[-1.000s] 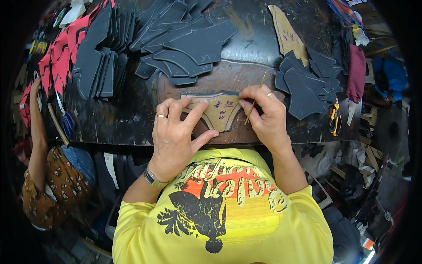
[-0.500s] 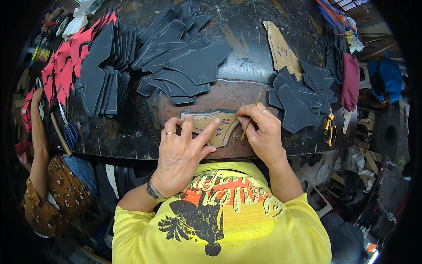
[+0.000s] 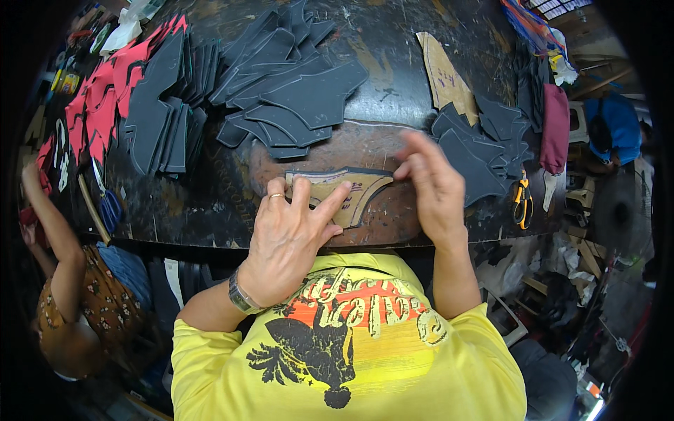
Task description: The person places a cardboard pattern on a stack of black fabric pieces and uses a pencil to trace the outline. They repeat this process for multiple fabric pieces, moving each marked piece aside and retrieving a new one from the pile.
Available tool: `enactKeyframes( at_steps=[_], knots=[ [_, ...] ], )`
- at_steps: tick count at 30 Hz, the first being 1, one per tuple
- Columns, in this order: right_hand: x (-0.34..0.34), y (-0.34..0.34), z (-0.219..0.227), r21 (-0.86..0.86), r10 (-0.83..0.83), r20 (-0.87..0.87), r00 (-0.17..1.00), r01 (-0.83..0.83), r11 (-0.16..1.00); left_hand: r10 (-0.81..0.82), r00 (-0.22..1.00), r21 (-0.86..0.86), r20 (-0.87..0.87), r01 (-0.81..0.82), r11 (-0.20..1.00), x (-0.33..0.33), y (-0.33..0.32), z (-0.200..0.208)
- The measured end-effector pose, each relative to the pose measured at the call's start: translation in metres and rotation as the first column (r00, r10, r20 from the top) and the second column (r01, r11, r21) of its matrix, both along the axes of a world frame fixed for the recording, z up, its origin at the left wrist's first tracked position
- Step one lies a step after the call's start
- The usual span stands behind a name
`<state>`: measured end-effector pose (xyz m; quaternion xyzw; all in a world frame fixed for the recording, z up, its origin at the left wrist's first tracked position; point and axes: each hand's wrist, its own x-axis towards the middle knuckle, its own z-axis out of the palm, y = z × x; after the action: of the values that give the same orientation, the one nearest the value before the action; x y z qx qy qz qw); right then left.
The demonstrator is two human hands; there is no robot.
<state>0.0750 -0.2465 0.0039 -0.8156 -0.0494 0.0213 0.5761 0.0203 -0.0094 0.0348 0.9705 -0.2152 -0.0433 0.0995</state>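
A tan cardboard pattern (image 3: pixel 365 194) with pen marks lies on a dark sheet piece (image 3: pixel 351 170), whose edge shows along its far side. My left hand (image 3: pixel 286 221) presses on the pattern with fingers spread flat; a ring and a wristwatch are on it. Just past the pattern's right end, my right hand (image 3: pixel 434 186) hovers over the worn brown board (image 3: pixel 393 221). Motion smears its fingers, and the thin stick-like marker seen earlier cannot be made out. Dark cut pieces (image 3: pixel 467 151) lie beyond the right hand.
More dark pieces (image 3: pixel 302 91) are heaped at the far middle, beside a dark stack (image 3: pixel 158 112) and pink pieces (image 3: pixel 105 105). A longer cardboard pattern (image 3: pixel 446 77) lies far right. Orange-handled snips (image 3: pixel 522 203) and blue-handled scissors (image 3: pixel 109 207) flank the workspace. A co-worker's arm (image 3: pixel 56 217) reaches in at left.
My right hand has lifted off the pattern's right edge and moved slightly right, its fingers now raised and blurred. My left hand stays pressed on the pattern. The co-worker's arm has shifted left.
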Motion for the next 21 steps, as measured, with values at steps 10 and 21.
enactKeyframes(
  at_steps=[10, 21],
  knots=[
    [-0.020, 0.029, -0.006, 0.184, 0.087, 0.049, 0.995, -0.094, 0.978, 0.015, 1.000, -0.017, -0.003, -0.015, 1.000, 0.002, 0.000, 0.000],
    [-0.011, 0.037, -0.015, -0.093, 0.108, 0.186, 0.977, -0.092, 0.991, 0.010, 1.000, -0.042, 0.006, -0.009, 0.999, 0.002, 0.001, -0.003]
  ],
)
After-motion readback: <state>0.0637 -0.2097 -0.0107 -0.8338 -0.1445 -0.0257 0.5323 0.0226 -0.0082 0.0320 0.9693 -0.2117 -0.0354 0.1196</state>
